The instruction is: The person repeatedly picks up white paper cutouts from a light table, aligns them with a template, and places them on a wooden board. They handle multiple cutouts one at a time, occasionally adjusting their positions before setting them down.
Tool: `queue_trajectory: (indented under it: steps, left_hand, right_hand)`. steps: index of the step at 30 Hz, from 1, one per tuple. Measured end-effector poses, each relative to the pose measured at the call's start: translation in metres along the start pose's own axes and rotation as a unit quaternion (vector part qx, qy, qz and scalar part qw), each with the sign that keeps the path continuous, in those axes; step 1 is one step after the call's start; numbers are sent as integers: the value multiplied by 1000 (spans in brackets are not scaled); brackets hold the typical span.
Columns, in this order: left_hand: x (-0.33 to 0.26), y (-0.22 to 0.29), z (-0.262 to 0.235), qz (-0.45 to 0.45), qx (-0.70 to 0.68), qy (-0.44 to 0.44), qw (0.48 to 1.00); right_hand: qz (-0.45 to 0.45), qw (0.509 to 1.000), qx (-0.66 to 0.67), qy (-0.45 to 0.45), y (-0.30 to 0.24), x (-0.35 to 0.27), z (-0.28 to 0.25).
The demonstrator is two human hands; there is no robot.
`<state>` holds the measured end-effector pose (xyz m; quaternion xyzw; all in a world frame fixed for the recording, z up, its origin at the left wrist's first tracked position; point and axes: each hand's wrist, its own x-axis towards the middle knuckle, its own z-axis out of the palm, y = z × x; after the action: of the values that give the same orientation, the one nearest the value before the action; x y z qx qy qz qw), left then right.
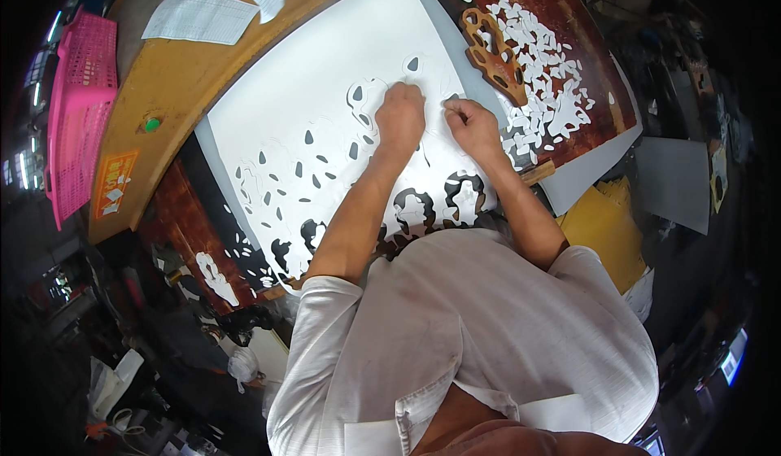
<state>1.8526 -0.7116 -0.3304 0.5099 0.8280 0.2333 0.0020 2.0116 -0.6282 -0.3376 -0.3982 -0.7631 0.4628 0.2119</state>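
A large white sheet (325, 57) lies across the work table, punched with several small holes and larger curved cut-outs toward my body. My left hand (400, 118) rests on the sheet among the cut outlines, its fingers curled down; what lies under them is hidden. To its right, my right hand (474, 130) pinches thumb and forefinger together beside a dark hole in the sheet. Anything in that pinch is too small to make out. Beyond my right hand, a brown cutting die (494, 59) with openings through it lies next to a heap of small white offcuts (541, 61).
A pink plastic basket (81, 106) stands at the left, beside a yellow-brown machine body (175, 86) with a green button (152, 125). Papers (199, 17) lie on top of it. Yellow sheets (606, 232) and a grey panel (674, 183) are at the right.
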Motion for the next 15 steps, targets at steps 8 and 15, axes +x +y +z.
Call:
queue_trajectory:
  steps: [8, 15]
  left_hand:
    - [-17, 0, -67, -10, -73, -243, 967]
    - [-89, 32, -87, 41, -125, -229, 965]
  right_hand:
    - [148, 939, 307, -34, -3, 4, -28]
    - [84, 996, 14, -39, 12, -53, -68]
